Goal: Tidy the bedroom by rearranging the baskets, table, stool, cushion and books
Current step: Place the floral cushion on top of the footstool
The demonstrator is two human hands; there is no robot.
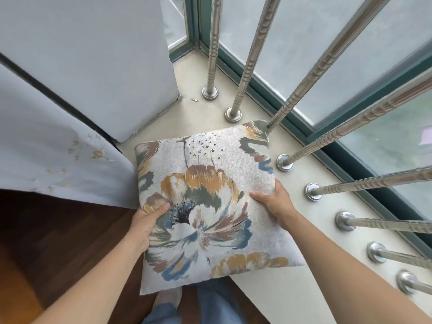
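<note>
Both hands hold a flowered cushion [205,206] flat over the pale window ledge [280,284] — the left hand [145,228] grips its left edge, thumb on top, and the right hand [273,204] grips the right edge the same way. One far corner touches a steel window bar [311,73]. A pale blue curtain [58,155] hangs to the left, above the wooden floor [58,242].

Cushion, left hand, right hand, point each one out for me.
cushion [205,206], head view, centre of its floral face.
left hand [145,228], head view, back of the hand.
right hand [273,204], head view, back of the hand.
</note>
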